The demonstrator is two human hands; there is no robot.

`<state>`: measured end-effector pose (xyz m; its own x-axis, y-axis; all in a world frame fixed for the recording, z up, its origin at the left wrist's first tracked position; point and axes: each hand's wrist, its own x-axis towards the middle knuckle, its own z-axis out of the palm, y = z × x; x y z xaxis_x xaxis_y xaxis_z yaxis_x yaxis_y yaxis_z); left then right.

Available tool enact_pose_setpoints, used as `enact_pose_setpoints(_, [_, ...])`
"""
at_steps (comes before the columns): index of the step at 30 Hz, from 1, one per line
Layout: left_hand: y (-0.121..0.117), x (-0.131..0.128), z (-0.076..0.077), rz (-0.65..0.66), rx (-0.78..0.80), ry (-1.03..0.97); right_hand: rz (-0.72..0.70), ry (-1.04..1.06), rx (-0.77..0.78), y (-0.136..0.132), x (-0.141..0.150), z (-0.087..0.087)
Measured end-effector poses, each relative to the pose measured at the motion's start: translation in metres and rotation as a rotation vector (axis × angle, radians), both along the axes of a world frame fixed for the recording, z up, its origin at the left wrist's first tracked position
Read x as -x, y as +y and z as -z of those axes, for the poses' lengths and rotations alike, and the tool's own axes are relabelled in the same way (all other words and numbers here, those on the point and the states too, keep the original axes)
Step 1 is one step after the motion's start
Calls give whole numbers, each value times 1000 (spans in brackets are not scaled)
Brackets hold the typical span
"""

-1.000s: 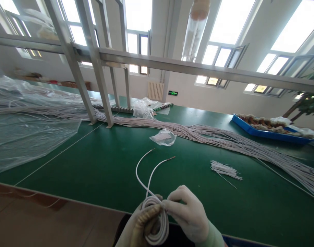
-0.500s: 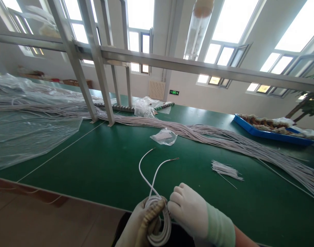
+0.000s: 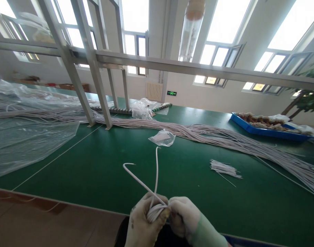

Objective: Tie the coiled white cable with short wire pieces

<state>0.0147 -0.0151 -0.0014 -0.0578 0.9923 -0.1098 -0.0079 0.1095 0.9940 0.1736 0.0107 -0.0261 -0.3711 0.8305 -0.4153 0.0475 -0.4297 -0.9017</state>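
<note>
In the head view, my left hand (image 3: 149,218), in a stained white glove, is closed around a coil of white cable (image 3: 155,213) at the table's front edge. Two loose cable ends rise from the coil over the green tabletop, one bent to the left, the other almost upright. My right hand (image 3: 184,216), gloved in white with a pale green cuff, presses its closed fingers against the coil's right side. Whatever lies between those fingertips is hidden. Right of the hands lies a small pile of short white strips (image 3: 225,168).
A long bundle of pale cables (image 3: 177,128) runs across the green table (image 3: 100,164). A small clear bag (image 3: 162,138) lies before it. Metal posts (image 3: 99,85) stand at left beside plastic sheeting (image 3: 31,144). A blue tray (image 3: 270,132) sits at back right.
The coil has tipped so its loose ends point differently, one swinging left and one more upright. My right hand has turned and drawn in against the coil. The view has shifted slightly.
</note>
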Motion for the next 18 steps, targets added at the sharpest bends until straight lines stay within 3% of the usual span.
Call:
enact_pose_setpoints(2, [1, 4, 0, -24, 126, -140, -38, 21, -73, 2, -8, -7])
enact_pose_setpoints(4, [3, 9, 2, -38, 247, -322, -53, 1, -301, 5, -19, -18])
enact_pose_setpoints(8, [1, 14, 3, 19, 288, -477, -89, -170, -867, 10, -32, -30])
enact_pose_setpoints(11, [-1, 14, 0, 73, 309, -529, -187, -306, -1086, 11, -30, -29])
enact_pose_setpoints(15, [0, 12, -2, 72, 301, -504, -225, -370, -1144, 10, -24, -28])
enact_pose_setpoints(18, [1, 9, -3, 47, 269, -398, -157, -418, -921, 9, -17, -23])
